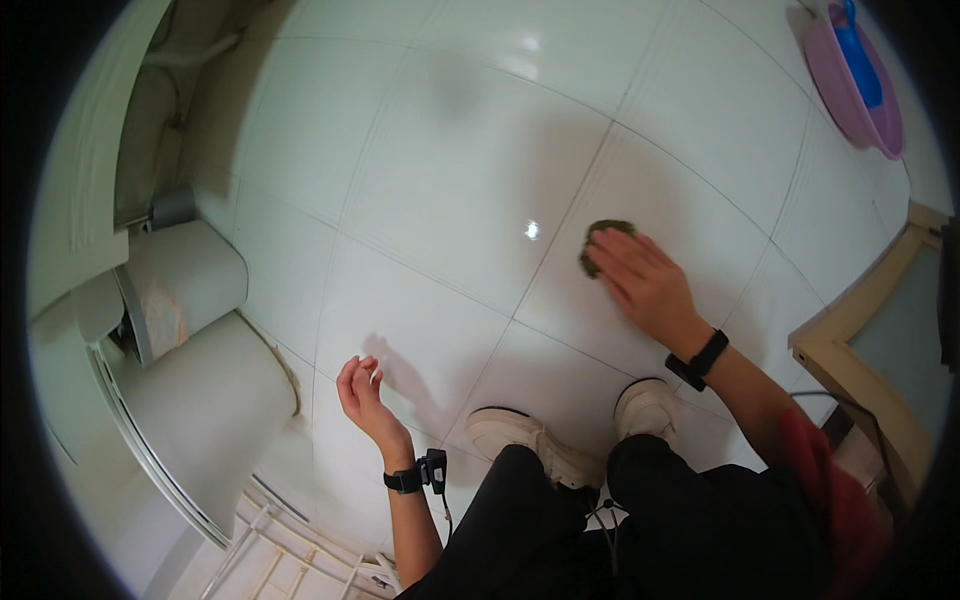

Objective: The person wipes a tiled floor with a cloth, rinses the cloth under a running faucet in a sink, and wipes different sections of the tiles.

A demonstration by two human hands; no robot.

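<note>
Bent over a white tiled floor (430, 170), I press a dark olive-green pad (590, 262), which looks like a scouring pad, onto a tile with my right hand (648, 288). The palm and fingers cover most of the pad; only its left and far edges show. My left hand (364, 395) hovers to the left with its fingers loosely curled and somewhat apart. Nothing is in it, and its shadow falls on the tiles beside it. Each wrist wears a black strap.
A pink basin (850, 100) with a blue plastic item (858, 60) stands far right. A beige-framed piece (850, 290) is near my right arm. Grey-white bins (200, 285) stand at left, above a white wire rack (290, 545). My pale shoes (535, 440) are between my hands.
</note>
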